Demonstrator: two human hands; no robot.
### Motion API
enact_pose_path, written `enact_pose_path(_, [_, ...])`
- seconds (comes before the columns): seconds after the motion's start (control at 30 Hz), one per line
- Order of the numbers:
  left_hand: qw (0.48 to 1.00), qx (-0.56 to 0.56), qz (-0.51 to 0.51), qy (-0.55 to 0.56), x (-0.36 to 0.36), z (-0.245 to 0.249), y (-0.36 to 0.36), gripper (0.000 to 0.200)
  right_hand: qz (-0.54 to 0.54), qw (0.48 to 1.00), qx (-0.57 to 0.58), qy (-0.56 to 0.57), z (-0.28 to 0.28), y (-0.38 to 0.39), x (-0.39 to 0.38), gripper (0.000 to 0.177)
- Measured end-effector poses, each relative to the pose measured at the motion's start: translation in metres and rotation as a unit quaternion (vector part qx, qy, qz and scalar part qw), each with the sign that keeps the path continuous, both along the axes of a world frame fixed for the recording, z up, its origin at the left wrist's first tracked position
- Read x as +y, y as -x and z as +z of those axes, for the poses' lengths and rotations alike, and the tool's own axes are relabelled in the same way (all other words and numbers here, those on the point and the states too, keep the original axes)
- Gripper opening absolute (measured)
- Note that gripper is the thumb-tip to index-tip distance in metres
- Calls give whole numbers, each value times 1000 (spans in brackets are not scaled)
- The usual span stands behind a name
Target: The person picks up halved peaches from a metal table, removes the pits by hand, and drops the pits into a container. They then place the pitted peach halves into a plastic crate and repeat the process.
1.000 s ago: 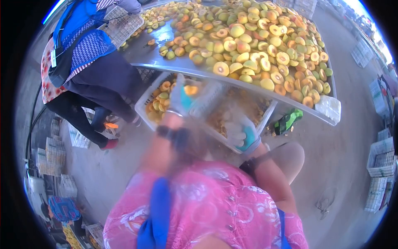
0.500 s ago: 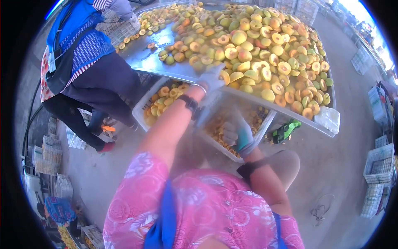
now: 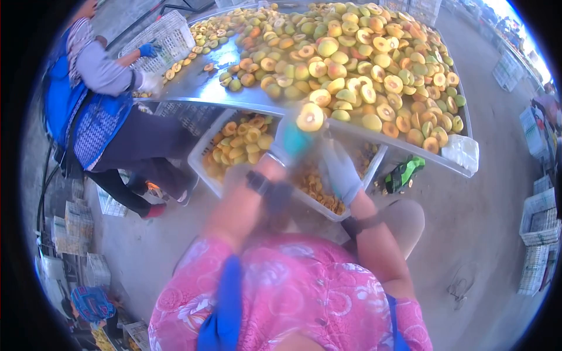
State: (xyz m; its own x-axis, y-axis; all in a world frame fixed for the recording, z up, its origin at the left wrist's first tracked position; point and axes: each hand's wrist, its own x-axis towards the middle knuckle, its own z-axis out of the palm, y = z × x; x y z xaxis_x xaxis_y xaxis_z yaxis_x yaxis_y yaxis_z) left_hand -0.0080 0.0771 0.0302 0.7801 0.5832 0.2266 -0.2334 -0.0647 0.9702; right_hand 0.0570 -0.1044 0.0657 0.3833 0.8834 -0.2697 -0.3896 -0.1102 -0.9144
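My left hand (image 3: 293, 140), in a grey and teal glove, is closed on a peach half (image 3: 310, 117), whose cut face and pit cavity face up. It is just over the near edge of the metal table (image 3: 243, 100). My right hand (image 3: 341, 171), gloved in pale grey, is close beside it, with fingers bent toward the peach half. Blur hides what it grips. Below both hands, a white crate (image 3: 374, 175) holds small brownish pieces (image 3: 319, 193). Left of it, another crate (image 3: 202, 167) contains peach halves (image 3: 249, 143).
A big heap of halved peaches (image 3: 380, 76) covers much of the table. At left, a co-worker (image 3: 117, 117) in blue leans by a white crate (image 3: 161, 44). A green and black bag (image 3: 404, 174) lies on the floor, right of the crates. Stacked crates (image 3: 538, 216) line the right side.
My left hand has drawn back from the heap's edge with a peach half. My right hand has risen toward it. The co-worker has shifted left, and their hands now show.
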Motion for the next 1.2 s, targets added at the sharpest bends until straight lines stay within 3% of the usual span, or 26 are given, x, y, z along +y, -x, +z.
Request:
enact_pose_path(0.13, [996,-11,11,87,-22,-25,1,50,-13,999,-42,-3,-14,-6,-2,31])
enact_pose_path(0.2, [983,66,56,-163,-29,-31,2,50,-36,992,-121,2,-12,-7,-2,37])
enact_pose_path(0.23, [983,65,55,-164,-33,-27,1,50,-37,992,-121,1,-12,-8,-1,37])
enact_pose_path(0.27, [999,13,21,46,-38,-24,0,50,-37,990,-133,-10,-14,-9,-1,39])
enact_pose_path(0.3, [967,-41,-13,253,-43,-19,-2,49,-36,988,-146,-22,-17,-11,0,40])
enact_pose_path(0.33, [966,-37,-13,257,-45,-21,-4,49,-37,989,-143,-17,-20,-12,2,40])
enact_pose_path(0.4, [993,-20,29,116,-51,-20,-7,47,-43,982,-184,-17,-33,-16,7,52])
enact_pose_path(0.43, [993,-20,28,115,-55,-16,-7,47,-44,982,-184,-18,-39,-15,10,52])
enact_pose_path(0.5, [957,-41,13,286,-63,-4,-7,46,-74,979,-186,-46,-37,-11,13,47])
enact_pose_path(0.6, [954,-39,35,297,-68,8,-5,46,-27,985,-171,17,-14,-7,2,49])
enact_pose_path(0.73, [973,-61,74,211,-67,-4,-9,45,-38,990,-133,-37,-44,-5,10,50])
enact_pose_path(0.8, [973,-39,89,210,-62,-7,-10,44,35,959,-278,-40,-53,-8,6,65])
enact_pose_path(0.83, [973,-40,89,209,-66,6,-9,44,35,959,-278,-41,-42,-6,3,65])
enact_pose_path(0.9, [945,9,48,324,-73,27,-5,48,25,993,-114,-10,-21,-1,-3,58])
enact_pose_path(0.93, [945,9,48,324,-72,25,-5,48,25,993,-113,-10,-29,0,-3,58])
enact_pose_path(1.0, [990,30,114,72,-74,25,-6,51,-1,953,-232,-193,-48,1,-2,47])
enact_pose_path(1.13, [990,38,92,100,-79,36,-3,53,3,947,-205,-246,-53,-2,-5,40])
enact_pose_path(1.2, [974,62,7,219,-72,41,1,54,43,958,-199,-200,-52,-3,-12,38])
